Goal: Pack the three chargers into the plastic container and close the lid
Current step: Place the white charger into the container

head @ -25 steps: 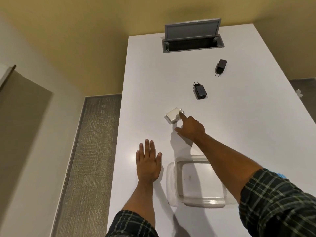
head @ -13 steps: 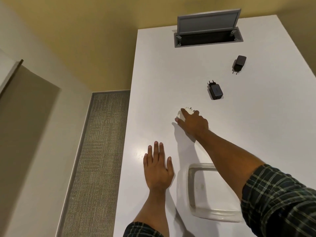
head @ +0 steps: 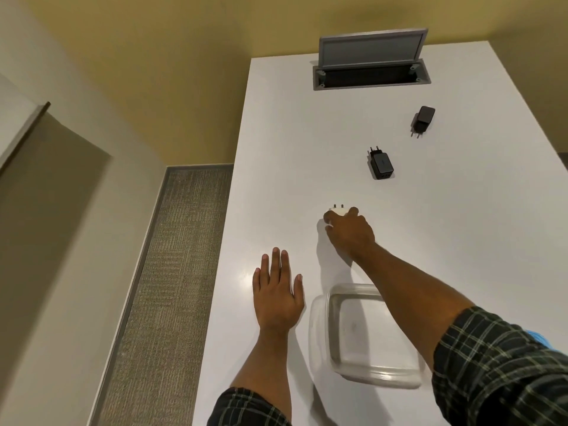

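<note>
**Right hand closing on the white charger**

The right hand [head: 349,230] lies over the white charger [head: 338,211] on the desk [head: 276,149], fingers curled around its sides. The grip looks closed on the charger's body, though the hand hides most of it, and it may not be off the surface yet. The left hand [head: 276,298] rests flat and open on the desk, holding nothing.

To do this well, pinch the body across its sides, clear of the prongs, lift straight up, then carry it back over the rim of the plastic container [head: 373,375], which sits open near the person, just right of the left hand.

The white charger's two prongs point away from the person, so its long axis seems to run near to far. Two black chargers wait farther off: the nearer black charger [head: 381,166] has its prongs pointing away, the farther black charger [head: 423,118] has them toward the person.
</note>
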The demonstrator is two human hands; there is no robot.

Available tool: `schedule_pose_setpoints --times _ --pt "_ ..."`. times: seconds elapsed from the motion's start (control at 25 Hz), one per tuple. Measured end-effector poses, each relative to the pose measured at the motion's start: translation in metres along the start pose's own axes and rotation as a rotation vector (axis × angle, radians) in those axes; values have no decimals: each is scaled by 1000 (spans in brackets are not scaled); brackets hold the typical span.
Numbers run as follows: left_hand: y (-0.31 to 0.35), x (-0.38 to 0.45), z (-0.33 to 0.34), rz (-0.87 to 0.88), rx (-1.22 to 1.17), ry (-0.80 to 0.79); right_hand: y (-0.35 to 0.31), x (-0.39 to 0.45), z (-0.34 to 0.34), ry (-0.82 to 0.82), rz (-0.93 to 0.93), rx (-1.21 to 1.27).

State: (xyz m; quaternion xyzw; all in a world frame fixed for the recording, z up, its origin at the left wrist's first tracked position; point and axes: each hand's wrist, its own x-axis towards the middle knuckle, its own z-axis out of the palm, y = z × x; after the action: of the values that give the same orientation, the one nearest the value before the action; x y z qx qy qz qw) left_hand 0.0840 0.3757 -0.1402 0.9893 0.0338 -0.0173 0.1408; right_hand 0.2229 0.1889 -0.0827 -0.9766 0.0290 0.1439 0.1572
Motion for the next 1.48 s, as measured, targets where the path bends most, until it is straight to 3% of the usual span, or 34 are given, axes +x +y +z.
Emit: schedule_pose_setpoints --times 0.16,0.36,0.56,0.88,1.2,1.48 --pt "4 0 -19 -2 31 -165 11 -28 -17 126 -61 -25" --pt "0 17 -62 79 157 -449 16 -81 -48 259 -324 82" --pt "15 -10 -105 188 207 -409 26 -141 -78 247 -479 12" --pt "33 -61 -129 371 302 -460 53 -211 -67 126 -718 -25" --pt "57 -72 -139 397 227 -480 49 -225 -20 -114 -299 -24" --pt "66 -74 -132 418 199 -501 37 -219 16 -177 -112 48"
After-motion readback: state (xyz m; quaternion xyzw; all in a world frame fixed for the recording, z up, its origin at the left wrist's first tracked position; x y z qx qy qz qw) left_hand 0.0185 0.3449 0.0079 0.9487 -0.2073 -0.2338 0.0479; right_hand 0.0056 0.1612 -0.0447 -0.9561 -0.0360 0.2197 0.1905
